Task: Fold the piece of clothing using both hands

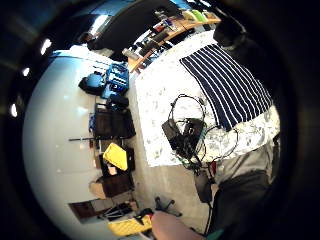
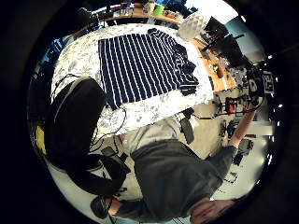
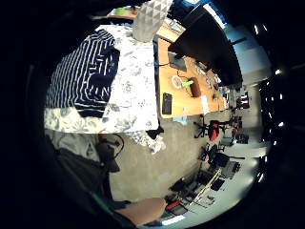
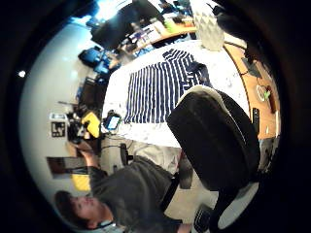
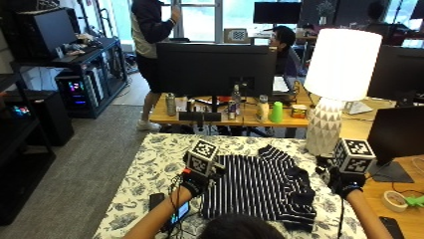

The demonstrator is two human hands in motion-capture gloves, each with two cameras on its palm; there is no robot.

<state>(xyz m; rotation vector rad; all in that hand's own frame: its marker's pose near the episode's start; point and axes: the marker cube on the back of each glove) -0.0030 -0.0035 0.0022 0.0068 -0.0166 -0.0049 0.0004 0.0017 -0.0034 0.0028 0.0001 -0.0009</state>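
Floral tablecloth (image 5: 149, 164) carries a striped shirt (image 5: 255, 186) spread flat, ready for folding.
Left hand (image 5: 195, 183) and right hand (image 5: 344, 184) hover raised by opposite edges, gripping nothing; finger state unclear.

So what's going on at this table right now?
A person is standing at a table with a floral cloth, about to fold a navy and white striped shirt. The shirt lies spread on the cloth, one sleeve bunched on the person's right. Both gloved hands are raised above it, the left hand over the shirt's left edge and the right hand off to its right side. Neither hand has a grip on the fabric, so no fold shows yet.
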